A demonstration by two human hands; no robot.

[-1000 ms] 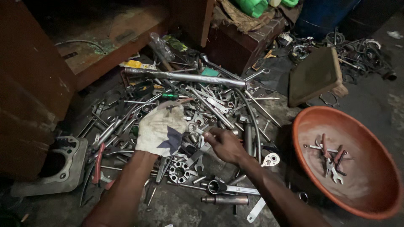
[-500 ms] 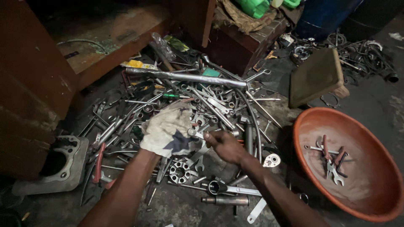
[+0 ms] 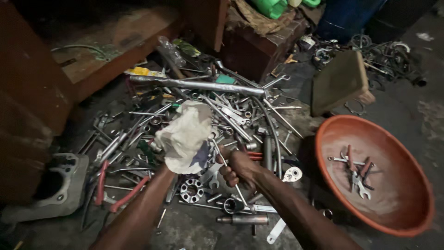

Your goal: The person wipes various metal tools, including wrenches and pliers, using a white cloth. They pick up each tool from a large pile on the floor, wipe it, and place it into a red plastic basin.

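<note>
Hands at work over a tool heap [image 3: 222,115]: our right hand [image 3: 238,167] grips a thin wrench [image 3: 226,167], left [image 3: 182,139] clutches a rag; wiping goes best along its shaft.

Both bare forearms reach forward from below and converge. The left hand [image 3: 185,139], wrapped in cloth, is bunched and raised; the right hand [image 3: 238,167] beside it is fisted, knuckles up.

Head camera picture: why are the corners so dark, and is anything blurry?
Head view: light falls mainly on the tool pile and orange basin, which has a pale sheen; the wooden bench and upper corners sink into shadow. The rag in the left hand looks slightly smeared; the right hand is dim.
</note>
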